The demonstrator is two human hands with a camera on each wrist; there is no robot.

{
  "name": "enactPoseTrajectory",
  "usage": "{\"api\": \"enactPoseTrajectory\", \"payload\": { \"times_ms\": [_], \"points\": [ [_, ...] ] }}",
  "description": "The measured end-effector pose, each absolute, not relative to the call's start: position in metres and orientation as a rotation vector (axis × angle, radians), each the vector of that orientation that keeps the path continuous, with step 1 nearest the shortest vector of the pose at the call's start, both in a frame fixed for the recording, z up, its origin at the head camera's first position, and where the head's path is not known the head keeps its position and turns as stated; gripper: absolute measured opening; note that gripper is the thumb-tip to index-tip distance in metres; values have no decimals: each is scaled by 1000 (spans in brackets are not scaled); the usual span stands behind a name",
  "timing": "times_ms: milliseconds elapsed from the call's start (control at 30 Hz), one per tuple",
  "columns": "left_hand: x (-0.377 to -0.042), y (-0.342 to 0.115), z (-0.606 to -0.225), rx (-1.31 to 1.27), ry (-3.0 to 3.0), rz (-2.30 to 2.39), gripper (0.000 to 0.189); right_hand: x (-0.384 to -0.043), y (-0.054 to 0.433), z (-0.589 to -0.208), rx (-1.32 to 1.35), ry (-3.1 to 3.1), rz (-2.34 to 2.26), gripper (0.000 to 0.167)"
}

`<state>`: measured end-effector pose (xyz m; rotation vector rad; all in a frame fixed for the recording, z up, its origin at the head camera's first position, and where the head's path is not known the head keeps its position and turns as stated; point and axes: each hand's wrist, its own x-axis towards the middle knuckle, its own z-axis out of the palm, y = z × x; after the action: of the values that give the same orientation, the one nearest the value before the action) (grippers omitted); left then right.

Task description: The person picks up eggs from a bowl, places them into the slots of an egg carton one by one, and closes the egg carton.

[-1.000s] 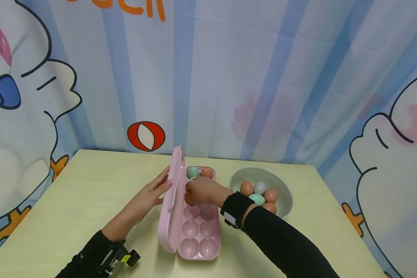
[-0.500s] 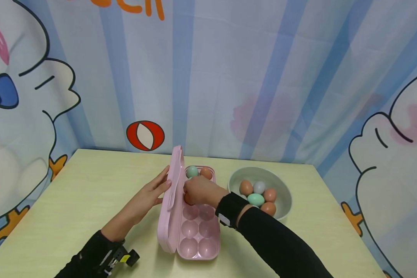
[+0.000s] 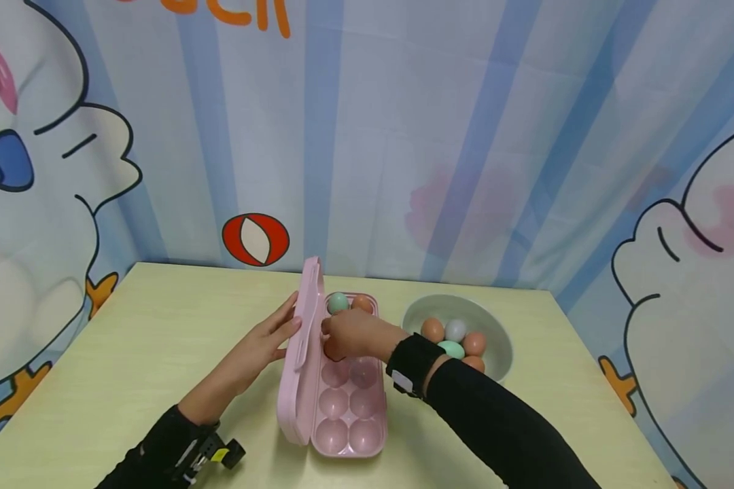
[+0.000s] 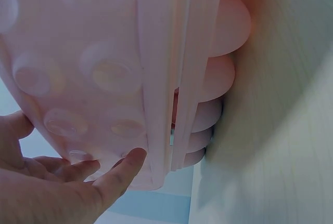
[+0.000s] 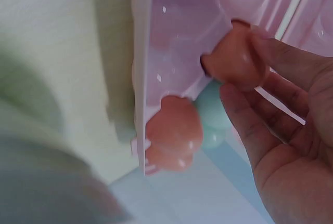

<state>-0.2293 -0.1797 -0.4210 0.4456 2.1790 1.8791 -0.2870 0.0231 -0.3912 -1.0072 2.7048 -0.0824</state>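
Note:
A pink egg carton (image 3: 350, 446) stands lengthwise on the table, its lid (image 3: 295, 401) raised on the left. My left hand (image 3: 258, 348) rests against the lid's outer face; in the left wrist view its fingers (image 4: 122, 174) are fairly straight, with the thumb by the lid's edge. My right hand (image 3: 359, 336) reaches into the carton and pinches a brown egg (image 5: 237, 60) between thumb and fingertips, low over a left-row cup. Beyond it sit a green egg (image 3: 338, 303) and a brown egg (image 3: 362, 303) in the far cups, with another brown egg (image 5: 174, 122) and a green egg behind the hand.
Right of the carton, a pale bowl (image 3: 498, 339) holds several eggs, among them a brown egg (image 3: 432, 330), a whitish egg (image 3: 455, 331) and a green egg (image 3: 452, 349). My right sleeve (image 3: 501, 424) passes in front of it. A printed curtain (image 3: 373, 149) hangs behind the table (image 3: 183, 299).
My right hand shifts only slightly over the same cup, and the brown egg under it shows less in the head view. My left hand and the lid keep their place.

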Motion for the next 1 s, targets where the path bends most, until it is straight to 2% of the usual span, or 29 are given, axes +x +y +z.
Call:
{"api": "enactPoseTrajectory", "payload": {
  "times_ms": [200, 367, 633, 833, 1000],
  "points": [
    [-229, -181, -420, 437, 2179, 1881, 66, -291, 38, -377, -1159, 2780, 76, 30],
    [-230, -181, -419, 426, 2180, 1879, 67, -294, 58, -367, -1199, 2795, -68, 29],
    [-231, -179, -418, 442, 2188, 1880, 66, -298, 97, -350, -1226, 2830, -157, 45],
    [-230, -179, -419, 438, 2185, 1887, 66, -298, 120, -339, -1126, 2849, -214, 61],
    [-228, -180, -420, 425, 2191, 1883, 67, -299, 136, -333, -1033, 2844, -277, 68]
  ]
}}
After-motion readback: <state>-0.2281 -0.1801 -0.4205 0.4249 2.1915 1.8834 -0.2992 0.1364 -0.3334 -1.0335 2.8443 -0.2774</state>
